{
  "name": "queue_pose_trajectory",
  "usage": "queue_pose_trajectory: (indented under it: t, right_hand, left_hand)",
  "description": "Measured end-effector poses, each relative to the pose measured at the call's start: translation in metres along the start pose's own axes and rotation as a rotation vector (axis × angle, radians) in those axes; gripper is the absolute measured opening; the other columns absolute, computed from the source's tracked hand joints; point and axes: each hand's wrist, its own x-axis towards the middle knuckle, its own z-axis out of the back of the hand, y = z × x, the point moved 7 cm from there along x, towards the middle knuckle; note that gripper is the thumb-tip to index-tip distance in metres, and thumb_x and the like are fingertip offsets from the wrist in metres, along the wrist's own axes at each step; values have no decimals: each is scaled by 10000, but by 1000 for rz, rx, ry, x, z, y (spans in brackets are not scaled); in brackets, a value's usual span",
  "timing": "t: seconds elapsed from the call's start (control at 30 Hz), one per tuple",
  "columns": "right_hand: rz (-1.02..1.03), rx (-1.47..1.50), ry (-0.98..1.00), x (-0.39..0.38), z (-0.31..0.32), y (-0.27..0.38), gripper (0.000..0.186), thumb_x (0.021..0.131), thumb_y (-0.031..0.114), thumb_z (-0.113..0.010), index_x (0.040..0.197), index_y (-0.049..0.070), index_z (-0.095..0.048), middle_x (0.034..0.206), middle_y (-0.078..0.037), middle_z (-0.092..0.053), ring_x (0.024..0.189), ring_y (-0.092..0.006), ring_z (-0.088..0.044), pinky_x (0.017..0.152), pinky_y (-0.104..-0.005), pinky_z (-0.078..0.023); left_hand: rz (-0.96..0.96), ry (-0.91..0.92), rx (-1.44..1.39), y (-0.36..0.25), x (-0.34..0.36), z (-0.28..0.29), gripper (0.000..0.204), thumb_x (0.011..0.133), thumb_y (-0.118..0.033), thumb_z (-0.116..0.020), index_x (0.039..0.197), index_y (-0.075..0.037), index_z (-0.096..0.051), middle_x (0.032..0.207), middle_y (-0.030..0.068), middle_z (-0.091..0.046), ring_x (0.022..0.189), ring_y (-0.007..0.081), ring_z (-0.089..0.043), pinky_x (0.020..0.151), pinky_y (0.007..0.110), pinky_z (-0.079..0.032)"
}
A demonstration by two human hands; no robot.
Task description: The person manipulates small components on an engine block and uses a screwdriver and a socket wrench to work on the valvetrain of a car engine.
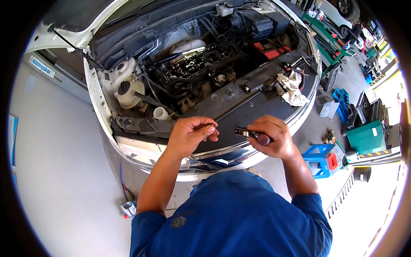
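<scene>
Both hands are held over the front edge of an open engine bay. My left hand is closed in a pinch, thumb against the fingers. Something small and dark may sit at its fingertips, too small to name. Wrapped in my right hand is a short hand tool with a shiny metal head and a rounded, dark red end; its exact kind does not show. The metal head points left toward my left hand, and a gap separates them. Beyond lies the engine, its top uncovered and its metal parts exposed.
A long thin bar lies across the dark front panel, near a crumpled pale rag and loose tools. A white funnel-like cup stands at left. A blue step stool and green tool cabinet are at right.
</scene>
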Motion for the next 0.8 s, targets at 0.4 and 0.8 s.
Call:
queue_pose_trajectory:
  t: [0.4, 0.8]
  right_hand:
    - [166, 60, 90, 37, -21, 2, 265, 669, 25, -743, 922, 21, -662, 841, -117, -631, 690, -289, -624, 569, -354, -507]
    - [220, 74, 154, 41, -24, 0, 288, 641, -3, -771, 909, 1, -664, 858, -122, -641, 693, -274, -637, 571, -335, -502]
  left_hand:
    - [51, 147, -125, -2, -1, -3, 249, 896, -60, -626, 1117, 55, -630, 926, 136, -699, 833, 220, -699, 730, 287, -562]
    - [154, 205, -119, -2, 3, -4, 225, 896, -53, -624, 1068, 92, -623, 893, 170, -691, 795, 249, -699, 718, 326, -586]
